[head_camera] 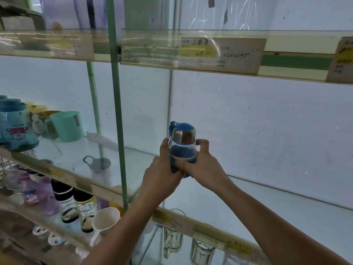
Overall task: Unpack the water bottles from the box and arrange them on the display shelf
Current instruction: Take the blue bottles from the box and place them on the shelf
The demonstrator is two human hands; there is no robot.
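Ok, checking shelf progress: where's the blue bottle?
Head view, centre: left hand and right hand hold the blue bottle upright at the glass shelf, right of the green post.

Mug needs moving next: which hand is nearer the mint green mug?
Left. The left hand grips the blue bottle toward the mug; the right hand grips its far side.

A single wide-angle view from the person's head faces the glass display shelf (267,205) close up, within arm's reach, tilted slightly downward.
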